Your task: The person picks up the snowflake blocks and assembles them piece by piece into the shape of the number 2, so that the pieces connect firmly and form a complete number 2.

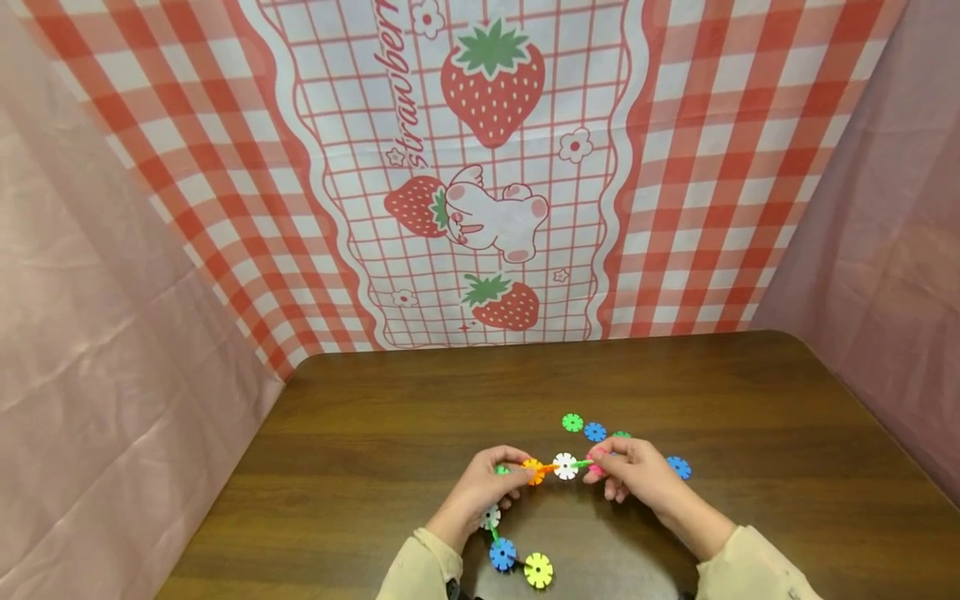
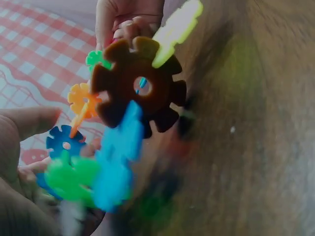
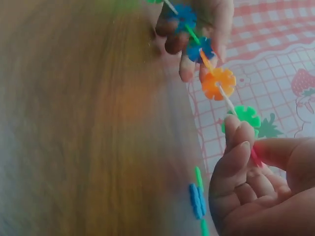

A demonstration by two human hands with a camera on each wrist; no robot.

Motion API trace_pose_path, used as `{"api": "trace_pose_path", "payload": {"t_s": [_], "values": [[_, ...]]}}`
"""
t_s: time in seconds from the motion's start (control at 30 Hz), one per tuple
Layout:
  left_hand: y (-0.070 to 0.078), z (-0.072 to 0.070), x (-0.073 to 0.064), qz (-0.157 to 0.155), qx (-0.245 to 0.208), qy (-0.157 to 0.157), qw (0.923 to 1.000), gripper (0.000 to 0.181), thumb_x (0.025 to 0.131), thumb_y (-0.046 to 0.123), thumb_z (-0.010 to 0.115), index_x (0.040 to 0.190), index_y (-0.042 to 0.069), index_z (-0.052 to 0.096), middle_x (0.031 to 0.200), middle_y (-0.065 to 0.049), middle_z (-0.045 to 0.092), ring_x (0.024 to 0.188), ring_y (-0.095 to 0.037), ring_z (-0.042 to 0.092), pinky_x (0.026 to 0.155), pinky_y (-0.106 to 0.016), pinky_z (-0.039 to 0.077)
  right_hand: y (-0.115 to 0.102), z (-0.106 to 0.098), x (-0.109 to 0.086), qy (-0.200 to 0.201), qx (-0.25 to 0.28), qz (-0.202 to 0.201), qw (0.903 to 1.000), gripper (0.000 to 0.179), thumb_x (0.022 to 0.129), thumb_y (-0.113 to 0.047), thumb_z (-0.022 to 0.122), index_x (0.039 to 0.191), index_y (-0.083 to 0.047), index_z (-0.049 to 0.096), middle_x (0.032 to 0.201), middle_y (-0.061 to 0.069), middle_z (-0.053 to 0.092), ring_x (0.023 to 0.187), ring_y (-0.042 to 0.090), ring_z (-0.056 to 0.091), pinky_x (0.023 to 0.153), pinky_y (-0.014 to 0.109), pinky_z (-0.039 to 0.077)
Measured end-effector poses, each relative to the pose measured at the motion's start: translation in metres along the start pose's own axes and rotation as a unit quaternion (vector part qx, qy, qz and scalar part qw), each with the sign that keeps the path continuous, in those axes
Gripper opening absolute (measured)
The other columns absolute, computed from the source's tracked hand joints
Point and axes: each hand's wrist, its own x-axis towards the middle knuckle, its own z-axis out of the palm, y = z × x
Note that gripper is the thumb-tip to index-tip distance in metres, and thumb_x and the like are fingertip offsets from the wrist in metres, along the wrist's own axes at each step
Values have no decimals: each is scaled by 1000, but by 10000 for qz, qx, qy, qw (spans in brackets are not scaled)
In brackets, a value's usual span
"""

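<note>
Currently disc chain (image 1: pixel 565 472) runs sideways from right grip (image 1: pixel 636 472), pinching pink disc (image 1: pixel 594 470), to left grip (image 1: pixel 482 487), closed on chain, probably near orange disc (image 1: pixel 534 467) (hold part hidden). Loose blue disc (image 1: pixel 592 434) beyond, nearer right.

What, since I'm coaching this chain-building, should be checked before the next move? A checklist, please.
1. Right grip holds the pink disc: ok.
2. Pink disc fully slotted into green disc: cannot tell; fingers partly cover the joint.
3. Left grip supports the chain: ok.
4. Yellow disc joined to brown disc: ok.
5. A grip free to fetch another disc: not ok; both are occupied.
6. Blue disc on the table, beside the right grip: ok.
</note>
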Motion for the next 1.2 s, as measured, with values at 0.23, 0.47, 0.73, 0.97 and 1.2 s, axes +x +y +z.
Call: {"api": "trace_pose_path", "payload": {"t_s": [0.23,0.47,0.73,0.97,1.2], "values": [[14,11,-8,1629,1414,1626,9628,16,90,17,68,101,6,70,99,-1,68,96,-21,61,84,-36,49,3,1,-6,102,946,24,9955,31,100,-22,56,109,8,57,95,11,73,65,10,62,61,24,54],[31,38,-23,2274,2014,2195,9271,15,85,12,69,71,16,70,64,12,60,57,-4,50,53,-19,41,1,9,-10,327,1454,-128,9887,20,101,-20,55,105,0,57,94,8,73,69,11,64,62,23,53],[27,74,-26,361,-105,376,9986,31,90,26,71,105,-1,68,87,-10,73,67,-13,63,54,-27,54,-1,22,-15,289,1821,-696,9804,12,103,-16,49,99,-8,57,85,-2,67,71,9,61,59,20,50],[21,90,-22,412,-1522,1082,9815,28,93,21,68,106,-3,66,87,-18,72,75,-20,69,61,-34,58,3,29,-19,278,1609,-699,9841,9,102,-16,52,102,-12,60,91,-1,68,77,11,61,58,21,50],[17,82,-20,468,-1766,1107,9769,25,91,16,69,103,-6,64,91,-19,72,81,-30,71,67,-40,59,6,27,-22,404,473,-681,9957,24,97,-19,62,111,0,63,87,10,61,68,11,54,54,25,50]]}}
